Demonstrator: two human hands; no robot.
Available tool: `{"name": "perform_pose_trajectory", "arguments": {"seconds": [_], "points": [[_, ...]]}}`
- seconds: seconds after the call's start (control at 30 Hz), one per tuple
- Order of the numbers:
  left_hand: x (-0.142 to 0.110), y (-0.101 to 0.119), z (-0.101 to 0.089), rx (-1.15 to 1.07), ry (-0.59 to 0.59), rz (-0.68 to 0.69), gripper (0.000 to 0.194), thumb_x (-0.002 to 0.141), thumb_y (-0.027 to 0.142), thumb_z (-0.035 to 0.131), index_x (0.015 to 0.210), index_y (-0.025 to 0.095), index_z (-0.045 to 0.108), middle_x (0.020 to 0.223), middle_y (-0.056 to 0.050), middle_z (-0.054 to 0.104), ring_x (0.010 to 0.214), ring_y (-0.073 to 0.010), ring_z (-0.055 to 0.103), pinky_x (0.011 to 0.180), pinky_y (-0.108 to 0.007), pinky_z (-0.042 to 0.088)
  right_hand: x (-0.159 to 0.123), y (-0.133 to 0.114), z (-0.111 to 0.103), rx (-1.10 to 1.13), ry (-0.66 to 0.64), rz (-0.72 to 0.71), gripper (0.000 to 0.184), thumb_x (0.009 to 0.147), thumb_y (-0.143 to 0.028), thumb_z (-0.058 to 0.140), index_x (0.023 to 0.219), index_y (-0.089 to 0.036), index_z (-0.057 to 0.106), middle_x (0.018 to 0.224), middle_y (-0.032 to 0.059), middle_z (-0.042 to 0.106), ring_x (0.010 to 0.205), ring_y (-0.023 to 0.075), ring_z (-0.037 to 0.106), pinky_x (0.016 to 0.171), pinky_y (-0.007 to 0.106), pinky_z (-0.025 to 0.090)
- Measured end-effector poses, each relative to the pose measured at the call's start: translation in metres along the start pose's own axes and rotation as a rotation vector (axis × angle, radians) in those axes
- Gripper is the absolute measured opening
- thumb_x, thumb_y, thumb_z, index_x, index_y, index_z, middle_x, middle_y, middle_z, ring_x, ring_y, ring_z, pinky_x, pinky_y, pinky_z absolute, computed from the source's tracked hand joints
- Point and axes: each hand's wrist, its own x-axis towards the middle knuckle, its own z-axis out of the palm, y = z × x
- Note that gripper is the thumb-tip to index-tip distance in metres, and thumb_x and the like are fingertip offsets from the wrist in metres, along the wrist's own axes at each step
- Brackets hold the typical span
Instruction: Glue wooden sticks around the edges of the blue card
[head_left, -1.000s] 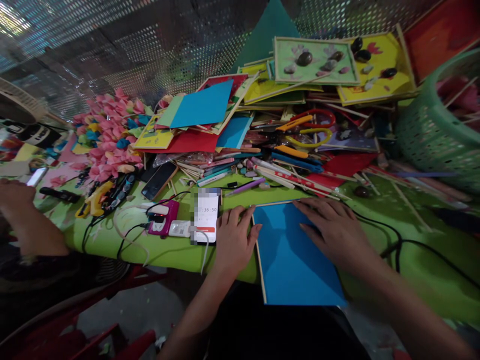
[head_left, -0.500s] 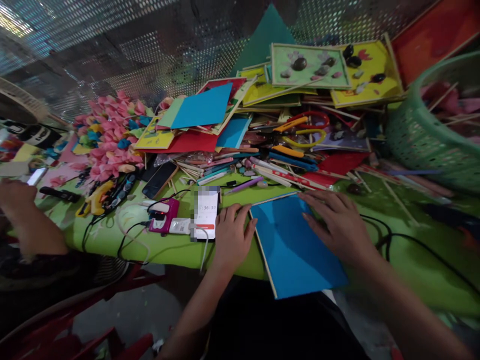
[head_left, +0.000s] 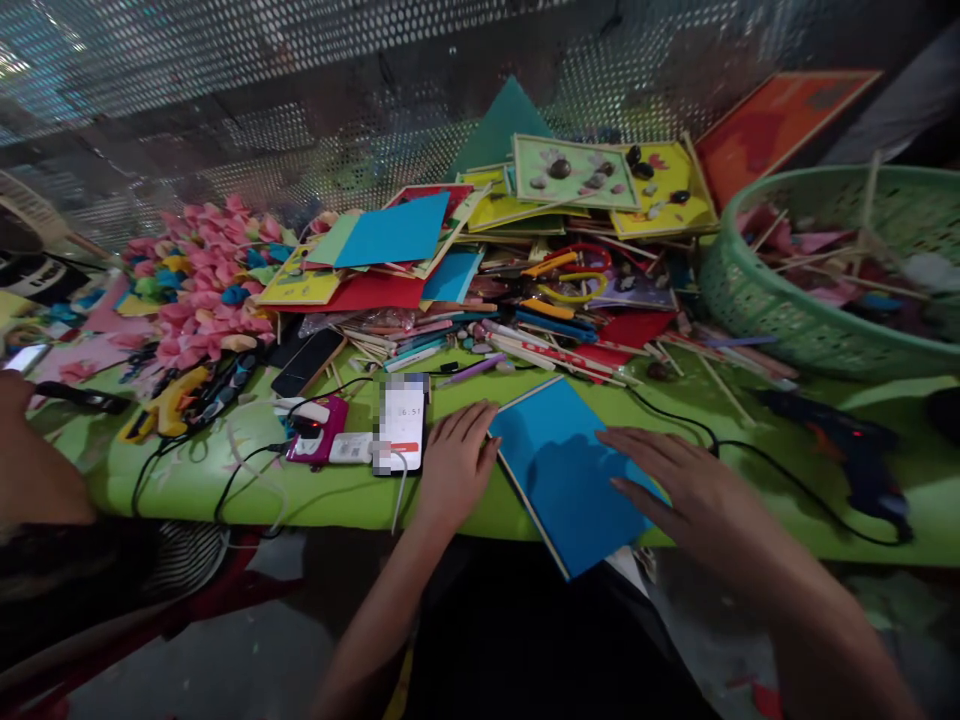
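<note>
There is one view, from a camera on the person's head. It looks forward and down across the green table [head_left: 225, 480], from just above its near edge. The near edge crosses the lower middle of the picture, close to the lens. Beyond the table a perforated metal wall [head_left: 247, 110] closes off the top of the picture. The table's far right runs out of frame.

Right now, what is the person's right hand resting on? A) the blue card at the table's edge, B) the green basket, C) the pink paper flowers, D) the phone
A: the right hand lies flat, fingers spread, on the blue card, while the left hand touches the card's left edge.
</note>
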Motion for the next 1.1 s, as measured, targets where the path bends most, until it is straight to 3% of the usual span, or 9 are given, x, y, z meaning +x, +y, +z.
{"name": "perform_pose_trajectory", "arguments": {"seconds": [0.13, 0.3, 0.5, 0.63, 0.8, 0.93, 1.1], "points": [[-0.003, 0.004, -0.007, 0.003, -0.018, -0.003, 0.035, 0.106, 0.031, 0.05, 0.14, 0.025, 0.06, 0.137, -0.006, 0.07, 0.127, -0.0238, 0.062, 0.106, -0.044, 0.047, -0.03, -0.002, 0.012, -0.076, -0.071, -0.002, 0.055, 0.101, -0.05, 0.055, 0.151, -0.027, 0.051, 0.145, 0.0107, 0.065, 0.128, 0.0326, 0.064, 0.102, 0.054, 0.055], [-0.022, 0.009, -0.02, -0.029, -0.004, -0.028, 0.029, 0.105, 0.029, 0.053, 0.132, 0.025, 0.066, 0.124, -0.004, 0.075, 0.115, -0.0228, 0.065, 0.099, -0.041, 0.049, -0.038, 0.006, 0.023, -0.105, -0.074, -0.009, 0.058, 0.101, -0.051, 0.055, 0.154, -0.028, 0.047, 0.151, 0.0095, 0.061, 0.133, 0.0319, 0.061, 0.105, 0.053, 0.053], [-0.062, 0.018, -0.026, -0.052, 0.018, -0.058, 0.024, 0.102, 0.023, 0.058, 0.123, 0.025, 0.07, 0.108, -0.003, 0.075, 0.098, -0.0221, 0.066, 0.085, -0.039, 0.051, -0.014, 0.014, 0.045, -0.11, -0.126, -0.06, 0.058, 0.102, -0.052, 0.048, 0.155, -0.027, 0.047, 0.158, 0.0097, 0.054, 0.144, 0.031, 0.051, 0.117, 0.056, 0.042], [-0.071, 0.019, -0.028, -0.085, 0.002, -0.054, 0.025, 0.101, 0.022, 0.059, 0.123, 0.025, 0.07, 0.106, -0.004, 0.074, 0.097, -0.0227, 0.065, 0.084, -0.039, 0.052, 0.019, 0.01, 0.054, -0.121, -0.146, -0.082, 0.055, 0.102, -0.044, 0.048, 0.155, -0.028, 0.048, 0.161, 0.0091, 0.05, 0.148, 0.0303, 0.047, 0.119, 0.058, 0.038], [-0.054, 0.012, -0.028, -0.072, 0.012, -0.055, 0.029, 0.101, 0.023, 0.06, 0.128, 0.025, 0.068, 0.112, -0.007, 0.071, 0.103, -0.0241, 0.065, 0.087, -0.04, 0.054, 0.054, 0.02, 0.037, -0.081, -0.049, -0.101, 0.046, 0.104, -0.04, 0.045, 0.144, -0.022, 0.058, 0.145, 0.0124, 0.065, 0.131, 0.0302, 0.063, 0.109, 0.052, 0.049], [-0.033, 0.009, -0.025, -0.098, 0.012, -0.016, 0.032, 0.101, 0.024, 0.058, 0.133, 0.026, 0.065, 0.133, -0.008, 0.067, 0.122, -0.0282, 0.061, 0.099, -0.047, 0.053, 0.075, 0.044, 0.022, -0.252, 0.112, -0.017, 0.034, 0.103, -0.033, 0.047, 0.122, -0.018, 0.07, 0.117, 0.0135, 0.076, 0.109, 0.0321, 0.07, 0.097, 0.049, 0.053], [0.005, 0.015, -0.021, -0.238, 0.012, 0.023, 0.031, 0.102, 0.03, 0.058, 0.133, 0.027, 0.065, 0.136, -0.006, 0.067, 0.127, -0.026, 0.061, 0.106, -0.047, 0.052, 0.097, 0.053, 0.027, -0.462, 0.088, 0.059, 0.02, 0.097, -0.027, 0.053, 0.098, -0.017, 0.07, 0.099, 0.0142, 0.075, 0.094, 0.0322, 0.068, 0.081, 0.043, 0.051]]}}
